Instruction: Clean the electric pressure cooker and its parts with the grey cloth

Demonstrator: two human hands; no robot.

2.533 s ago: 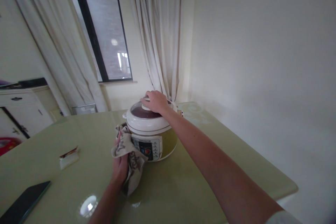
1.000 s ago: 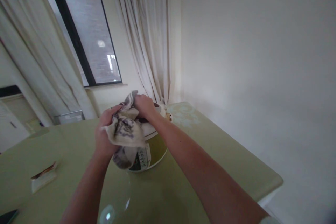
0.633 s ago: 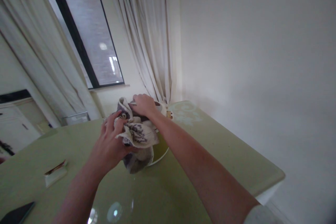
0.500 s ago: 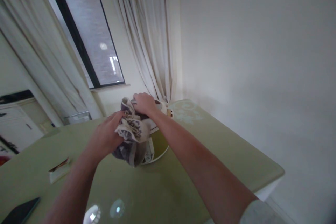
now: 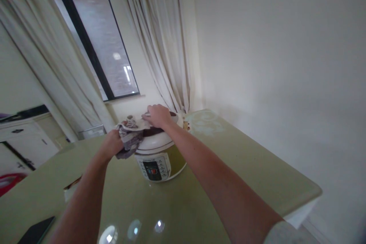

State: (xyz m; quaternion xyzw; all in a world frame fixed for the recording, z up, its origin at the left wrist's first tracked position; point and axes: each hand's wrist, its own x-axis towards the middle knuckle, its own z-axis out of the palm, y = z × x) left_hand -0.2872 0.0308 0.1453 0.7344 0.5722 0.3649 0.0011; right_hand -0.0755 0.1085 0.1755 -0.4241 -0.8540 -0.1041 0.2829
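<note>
Two bare hands are at the cooker (image 5: 174, 161), which stands upright on a glossy green table (image 5: 200, 209); clock directions are taken about the cooker, 12 o'clock pointing away from the wearer. Left hand (image 5: 112, 144): at 9 o'clock, gripping a bunched, patterned cloth (image 5: 130, 137) against the lid (image 5: 153, 143); the cloth conceals the fingertips. Right hand (image 5: 159, 116): on top of the lid, closed on it by the handle, which the hand mostly hides. The right forearm (image 5: 217, 175) covers the cooker's 4 o'clock side. The left forearm (image 5: 88, 198) partly covers a small packet (image 5: 70, 190) at 8 o'clock; the lower edge of view cuts off a dark flat device (image 5: 37, 230) at 7 o'clock.

Surface: round light reflections at 6 o'clock; pale floral pattern (image 5: 208, 121) at 2 o'clock. Room: window (image 5: 103, 42) at 11 o'clock between curtains (image 5: 160, 45); white cabinet (image 5: 27, 139) at 10 o'clock.

Labels: the control panel (image 5: 154, 168), at 6 o'clock, has a dark display and button columns; its print is too small to read
</note>
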